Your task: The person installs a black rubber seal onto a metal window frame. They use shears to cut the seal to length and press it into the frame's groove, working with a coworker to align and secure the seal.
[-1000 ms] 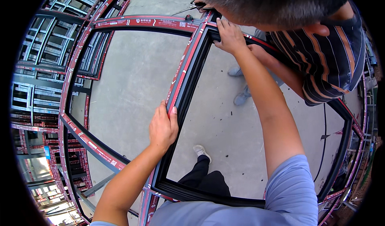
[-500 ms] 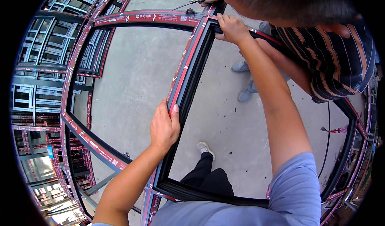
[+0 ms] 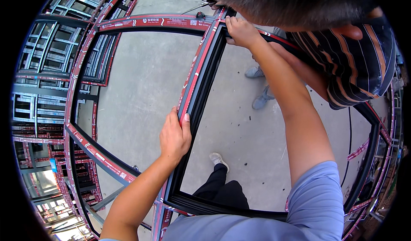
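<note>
The left grip [image 3: 174,136] pinches the frame [image 3: 201,96], the right grip [image 3: 242,32] clasps its corner; it looks assembled, remainder unclear.

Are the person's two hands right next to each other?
No, the left hand holds the frame partway along, while the right hand is up at its far corner.

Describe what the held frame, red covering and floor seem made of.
Frame: probably coated metal, satin black, judging by crisp profiled edges; plastic is possible. Red covering: likely thin plastic film, printed, lying flat. Floor: apparently concrete, dull, evenly grey.
</note>
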Available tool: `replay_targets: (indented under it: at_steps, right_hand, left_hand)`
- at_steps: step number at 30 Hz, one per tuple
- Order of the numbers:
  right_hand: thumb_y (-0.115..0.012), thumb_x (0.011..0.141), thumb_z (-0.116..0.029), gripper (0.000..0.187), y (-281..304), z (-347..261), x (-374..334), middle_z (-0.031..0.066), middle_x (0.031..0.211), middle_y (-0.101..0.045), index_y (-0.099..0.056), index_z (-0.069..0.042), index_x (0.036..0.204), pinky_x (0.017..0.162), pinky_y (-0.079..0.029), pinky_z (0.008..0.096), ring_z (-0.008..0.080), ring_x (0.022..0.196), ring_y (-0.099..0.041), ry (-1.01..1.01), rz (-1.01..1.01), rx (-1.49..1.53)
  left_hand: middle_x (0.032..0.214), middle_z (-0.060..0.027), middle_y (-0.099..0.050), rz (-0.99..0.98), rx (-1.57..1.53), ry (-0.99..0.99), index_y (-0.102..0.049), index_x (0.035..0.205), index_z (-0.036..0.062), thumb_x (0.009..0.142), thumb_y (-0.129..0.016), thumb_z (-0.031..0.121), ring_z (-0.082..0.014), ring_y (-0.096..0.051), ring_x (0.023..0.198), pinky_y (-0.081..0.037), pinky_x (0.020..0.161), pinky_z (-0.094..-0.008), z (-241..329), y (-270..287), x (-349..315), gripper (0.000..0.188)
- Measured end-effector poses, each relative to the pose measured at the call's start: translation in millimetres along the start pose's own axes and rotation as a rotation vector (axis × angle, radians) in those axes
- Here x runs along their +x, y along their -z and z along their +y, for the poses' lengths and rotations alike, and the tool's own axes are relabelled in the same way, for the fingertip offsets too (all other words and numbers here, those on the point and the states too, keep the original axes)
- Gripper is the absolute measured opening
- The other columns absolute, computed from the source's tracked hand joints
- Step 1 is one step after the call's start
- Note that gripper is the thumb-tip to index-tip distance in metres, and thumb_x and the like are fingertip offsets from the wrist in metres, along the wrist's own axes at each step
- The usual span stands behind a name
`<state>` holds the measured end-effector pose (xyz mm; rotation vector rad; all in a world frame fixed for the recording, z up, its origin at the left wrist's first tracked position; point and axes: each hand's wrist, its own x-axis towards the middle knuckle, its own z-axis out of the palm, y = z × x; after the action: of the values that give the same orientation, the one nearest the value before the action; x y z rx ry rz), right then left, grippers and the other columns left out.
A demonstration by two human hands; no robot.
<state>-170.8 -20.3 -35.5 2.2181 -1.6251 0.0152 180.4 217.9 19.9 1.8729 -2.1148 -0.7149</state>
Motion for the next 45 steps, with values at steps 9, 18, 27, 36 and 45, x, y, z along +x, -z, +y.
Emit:
replay_targets:
  at_steps: [9, 18, 27, 36, 45]
  right_hand:
    - [-0.077, 0.081, -0.019, 0.061, 2, -24, -28, 0.0127, 0.131, -0.059, -0.055, 0.0, 0.136, 0.099, -0.053, 0.0371, 0.0291, 0.125, -0.057, -0.062, 0.308, -0.1]
    - [-0.063, 0.086, -0.017, 0.034, 0, -42, -58, 0.0108, 0.115, -0.062, -0.069, 0.0, 0.115, 0.094, -0.044, 0.0344, 0.0258, 0.11, -0.056, -0.06, 0.253, -0.163]
    - [-0.062, 0.089, -0.015, 0.056, -4, -85, -81, 0.0172, 0.142, -0.055, -0.056, 0.004, 0.141, 0.116, -0.037, 0.0452, 0.0338, 0.133, -0.048, -0.506, 0.268, 0.071]
    - [-0.068, 0.084, -0.02, 0.05, -15, -85, -79, 0.0232, 0.14, -0.059, -0.068, 0.0, 0.129, 0.117, -0.034, 0.0552, 0.0421, 0.134, -0.049, -0.532, 0.243, 0.216]
    - [-0.07, 0.08, -0.021, 0.055, -5, -84, -66, 0.0238, 0.139, -0.059, -0.067, -0.002, 0.132, 0.114, -0.035, 0.0572, 0.0452, 0.132, -0.051, -0.559, 0.341, 0.223]
  left_hand:
    - [0.135, -0.0324, -0.06, 0.012, 0.002, 0.0, -0.049, 0.144, -0.0064, 0.11, -0.047, 0.035, -0.0503, -0.059, 0.121, -0.048, 0.102, -0.0517, -1, 2, -1, 0.053]
    - [0.134, -0.0328, -0.06, 0.043, 0.0, -0.028, -0.049, 0.143, -0.0062, 0.11, -0.047, 0.036, -0.0513, -0.061, 0.118, -0.049, 0.099, -0.0529, -4, -2, -1, 0.054]
    - [0.134, -0.0325, -0.06, 0.051, -0.001, -0.047, -0.048, 0.144, -0.0057, 0.11, -0.046, 0.035, -0.0513, -0.06, 0.118, -0.049, 0.1, -0.0528, -5, -1, -1, 0.053]
    - [0.132, -0.0313, -0.061, 0.046, 0.016, -0.035, -0.048, 0.144, -0.0069, 0.11, -0.046, 0.037, -0.05, -0.061, 0.116, -0.05, 0.097, -0.0534, -4, -2, -2, 0.056]
    - [0.129, -0.0311, -0.062, 0.091, 0.015, -0.08, -0.048, 0.143, -0.0078, 0.109, -0.048, 0.036, -0.0503, -0.063, 0.112, -0.052, 0.093, -0.0539, -10, -7, -1, 0.055]
